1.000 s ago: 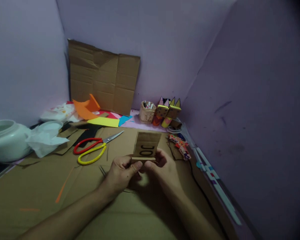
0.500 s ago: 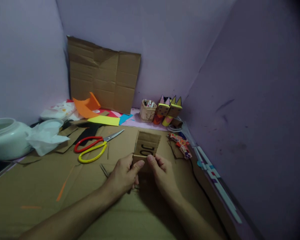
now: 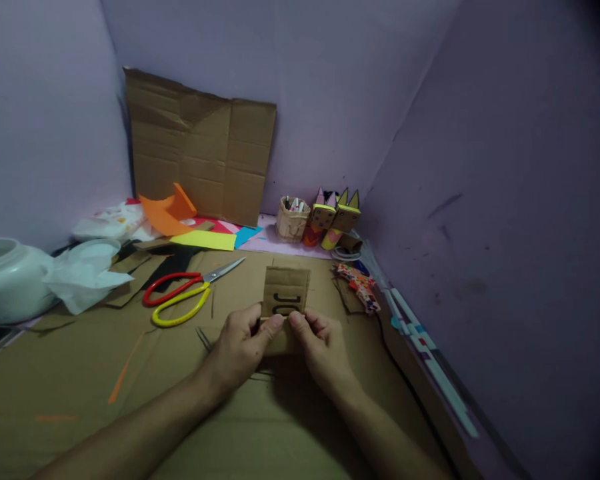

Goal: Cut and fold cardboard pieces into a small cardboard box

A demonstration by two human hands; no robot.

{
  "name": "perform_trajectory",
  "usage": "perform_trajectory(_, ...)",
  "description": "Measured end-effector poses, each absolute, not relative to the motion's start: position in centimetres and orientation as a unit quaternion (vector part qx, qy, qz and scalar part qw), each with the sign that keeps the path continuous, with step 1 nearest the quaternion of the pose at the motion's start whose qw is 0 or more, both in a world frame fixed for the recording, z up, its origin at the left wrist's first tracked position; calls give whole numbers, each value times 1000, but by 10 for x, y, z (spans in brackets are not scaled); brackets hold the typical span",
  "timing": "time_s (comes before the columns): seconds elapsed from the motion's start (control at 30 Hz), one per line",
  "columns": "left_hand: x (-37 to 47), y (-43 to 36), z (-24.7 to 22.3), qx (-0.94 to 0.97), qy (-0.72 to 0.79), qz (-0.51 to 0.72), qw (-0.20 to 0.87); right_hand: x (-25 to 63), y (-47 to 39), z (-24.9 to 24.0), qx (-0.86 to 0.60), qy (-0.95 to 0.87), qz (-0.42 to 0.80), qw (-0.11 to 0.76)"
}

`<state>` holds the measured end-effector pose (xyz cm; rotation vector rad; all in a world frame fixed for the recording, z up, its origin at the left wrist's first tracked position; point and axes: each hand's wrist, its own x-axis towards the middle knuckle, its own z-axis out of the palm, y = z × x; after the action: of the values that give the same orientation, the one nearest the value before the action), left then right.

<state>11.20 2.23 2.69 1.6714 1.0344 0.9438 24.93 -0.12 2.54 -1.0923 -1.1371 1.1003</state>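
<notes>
Just below the centre of the frame, the left hand (image 3: 243,341) and right hand (image 3: 326,343) both grip a lettered piece of cardboard (image 3: 286,285), while 1 pair of scissors (image 3: 207,278) lies left of centre.

scissors (image 3: 211,277) left of cardboard piece (image 3: 287,283); pot (image 3: 11,283) farther left; pens (image 3: 295,206) in basket (image 3: 292,227) behind; cardboard sheet (image 3: 203,150) against wall (image 3: 355,80).

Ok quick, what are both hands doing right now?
Left hand: closed, holding the left side of the small cardboard piece.
Right hand: closed, holding the same small cardboard piece's right side.
</notes>
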Motion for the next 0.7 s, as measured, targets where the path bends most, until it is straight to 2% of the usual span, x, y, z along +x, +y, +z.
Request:
perform_trajectory(0.13, 111, 23, 28, 654, 417, 373, 509, 252, -3, 23, -483, -501, 459, 552)
perform_trajectory(0.3, 115, 22, 28, 572, 475, 429, 512, 251, -3, 24, -505, -522, 408, 554)
perform_trajectory(0.37, 116, 23, 28, 539, 483, 445, 528, 250, -1, 26, -501, -497, 431, 563)
perform_trajectory(0.53, 112, 38, 25, 433, 490, 467, 596, 255, 5, 26, -453, -355, 591, 565)
perform_trajectory(0.7, 115, 38, 24, 385, 485, 456, 640, 254, 5, 22, -484, -422, 557, 527)
